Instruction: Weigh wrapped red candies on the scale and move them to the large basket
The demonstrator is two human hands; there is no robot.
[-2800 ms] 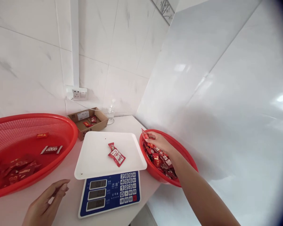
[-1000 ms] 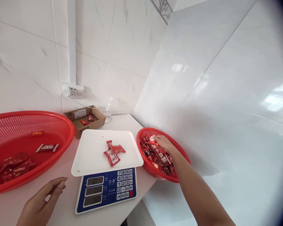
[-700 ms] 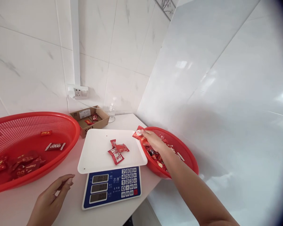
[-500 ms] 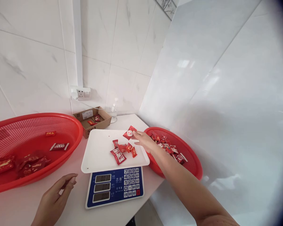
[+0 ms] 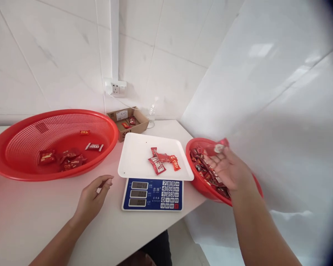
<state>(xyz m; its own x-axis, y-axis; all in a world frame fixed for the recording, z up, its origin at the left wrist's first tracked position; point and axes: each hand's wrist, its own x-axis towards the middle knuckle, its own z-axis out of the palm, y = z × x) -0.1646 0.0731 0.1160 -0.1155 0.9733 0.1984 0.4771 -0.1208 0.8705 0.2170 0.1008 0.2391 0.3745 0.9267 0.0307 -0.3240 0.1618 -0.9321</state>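
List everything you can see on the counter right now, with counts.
large oval basket: one, red, left side of white counter
wrapped sweets: several, red, inside large basket
small basket: one, red, right end
heaped sweets: many, red, inside small basket
digital scale: one, blue panel, centre
white tray: one, on scale
tray sweets: about three, red, on tray
cardboard box: one, brown, back
boxed sweets: two, red, in box
plastic bottle: one, clear, behind box
right hand: one, above small basket, holding red sweet
left hand: one, empty, beside scale
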